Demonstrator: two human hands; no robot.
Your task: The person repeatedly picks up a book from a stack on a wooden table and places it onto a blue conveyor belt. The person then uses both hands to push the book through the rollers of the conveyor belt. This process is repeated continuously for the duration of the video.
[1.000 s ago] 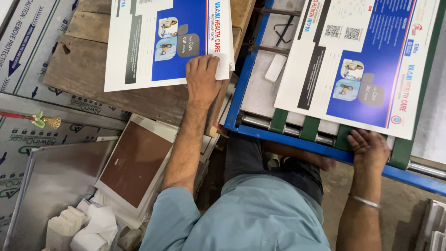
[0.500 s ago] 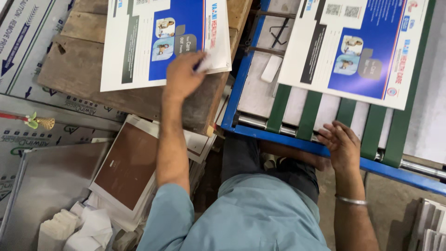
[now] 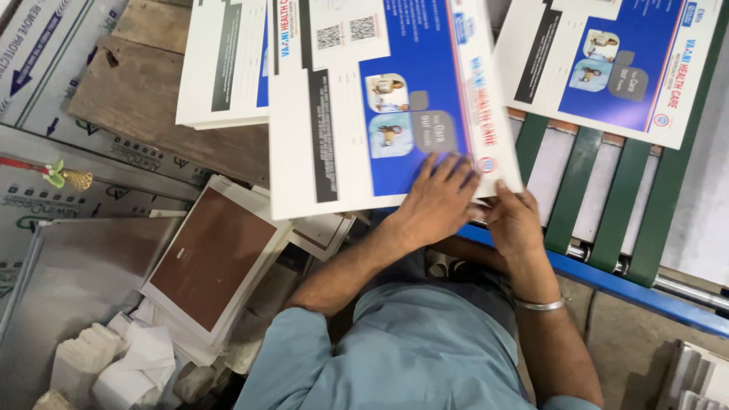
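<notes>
A white and blue printed sheet (image 3: 364, 114) is held up in the middle of the view. My left hand (image 3: 433, 201) lies flat on its lower right part, and my right hand (image 3: 516, 220) grips its bottom right corner. To the left, a stack of like sheets (image 3: 224, 68) rests on a wooden board (image 3: 144, 99). Another printed sheet (image 3: 615, 64) lies on the green belts (image 3: 581, 190) of the blue-framed machine (image 3: 607, 281) on the right.
A brown-faced pad (image 3: 213, 258) lies on white sheets at lower left. Grey metal plates (image 3: 61, 281) and crumpled white paper (image 3: 114, 368) sit at the bottom left. Film-covered panels (image 3: 45, 53) lie at the far left.
My left hand has lifted a sheet off the left stack and carried it to the middle. My right hand left the machine's edge and took hold of the sheet's corner.
</notes>
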